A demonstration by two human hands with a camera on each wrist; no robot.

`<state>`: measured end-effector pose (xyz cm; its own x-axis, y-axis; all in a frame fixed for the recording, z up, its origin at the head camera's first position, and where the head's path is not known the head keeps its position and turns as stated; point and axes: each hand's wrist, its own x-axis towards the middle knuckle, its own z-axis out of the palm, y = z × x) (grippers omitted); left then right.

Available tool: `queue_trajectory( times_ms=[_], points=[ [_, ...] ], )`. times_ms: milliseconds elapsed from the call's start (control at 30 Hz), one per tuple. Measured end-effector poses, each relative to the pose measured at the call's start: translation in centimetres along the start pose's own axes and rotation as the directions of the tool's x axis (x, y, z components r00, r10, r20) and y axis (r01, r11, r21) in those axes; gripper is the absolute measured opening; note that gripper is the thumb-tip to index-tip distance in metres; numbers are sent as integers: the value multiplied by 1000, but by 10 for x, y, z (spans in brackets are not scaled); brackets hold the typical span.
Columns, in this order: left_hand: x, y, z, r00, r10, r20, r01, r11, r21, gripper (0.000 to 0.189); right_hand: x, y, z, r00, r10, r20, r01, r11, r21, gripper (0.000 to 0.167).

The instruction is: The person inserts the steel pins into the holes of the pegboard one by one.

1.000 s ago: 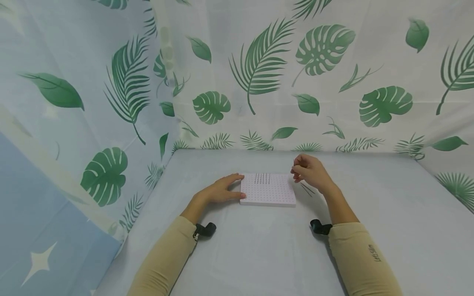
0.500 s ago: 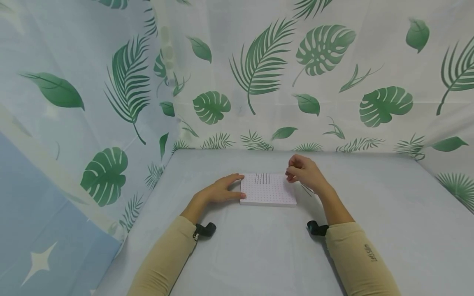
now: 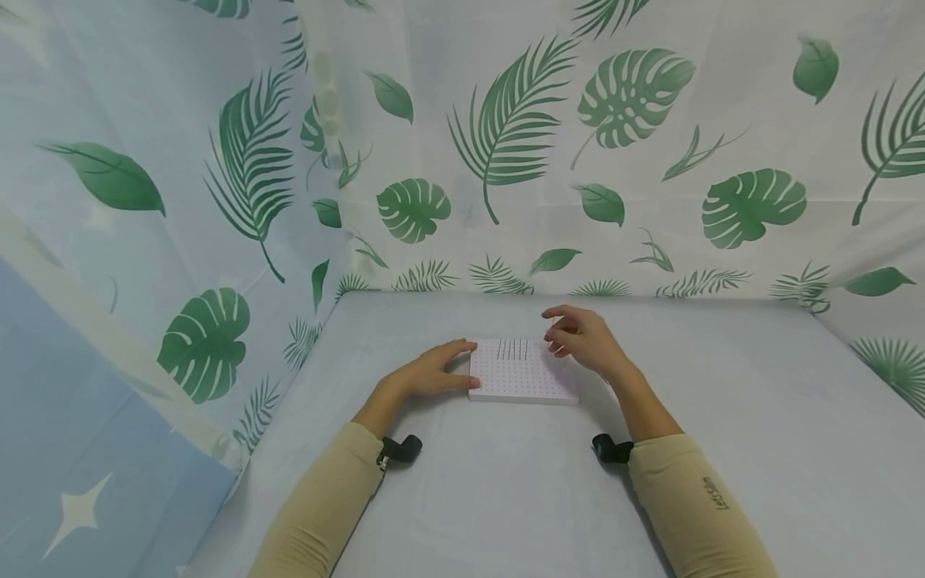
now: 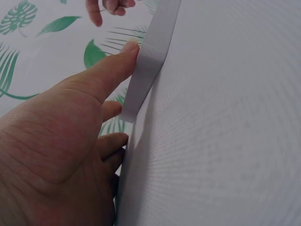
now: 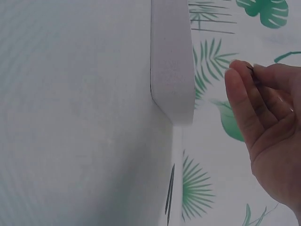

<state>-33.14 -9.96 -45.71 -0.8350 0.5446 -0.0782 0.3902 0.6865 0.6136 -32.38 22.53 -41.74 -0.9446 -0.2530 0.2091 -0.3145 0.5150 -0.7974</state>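
A white pegboard (image 3: pixel 523 376) with a grid of small holes lies on the table. Several thin dark sticks (image 3: pixel 513 348) stand upright in a row near its far edge. My left hand (image 3: pixel 429 369) rests at the board's left edge, its thumb (image 4: pixel 130 47) and index fingertip touching it, fingers fairly straight. Above the board's far right part, my right hand (image 3: pixel 587 341) pinches a thin dark stick (image 5: pixel 250 68) between thumb and fingers; most of that stick is hidden by the fingers.
Loose dark sticks (image 5: pixel 170 195) lie on the table to the right of the board, mostly hidden behind the right wrist in the head view. A pale cloth covers the table (image 3: pixel 499 482). Leaf-printed curtains (image 3: pixel 535 160) hang behind and at the left.
My right hand has moved left from beside the board to over its far right part, with the stick, and its index finger has straightened somewhat. The left hand and board have stayed put.
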Motion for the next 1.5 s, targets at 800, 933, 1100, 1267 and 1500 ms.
queue_trajectory(
  times_ms=[800, 933, 1100, 1267, 1500],
  points=[
    [2, -3, -1, 1000, 12, 11, -12, 1000, 5, 86, 5, -2, 16, 1000, -14, 28, 15, 1000, -21, 16],
    [2, -2, -1, 1000, 8, 9, -8, 1000, 10, 86, 7, 0, 18, 999, -9, 37, 10, 999, -35, 15],
    [1, -2, -1, 1000, 3, 7, -3, 1000, 10, 86, 6, 1, 19, 999, -5, 49, 9, 997, -73, 16],
    [1, -1, -1, 1000, -1, 8, 1, 1000, 3, 85, 4, -2, 18, 999, -9, 51, 13, 996, -85, 15],
    [0, 1, -2, 1000, 0, 9, 0, 1000, 0, 85, 3, -4, 17, 999, -13, 36, 16, 995, -97, 10]
  ],
)
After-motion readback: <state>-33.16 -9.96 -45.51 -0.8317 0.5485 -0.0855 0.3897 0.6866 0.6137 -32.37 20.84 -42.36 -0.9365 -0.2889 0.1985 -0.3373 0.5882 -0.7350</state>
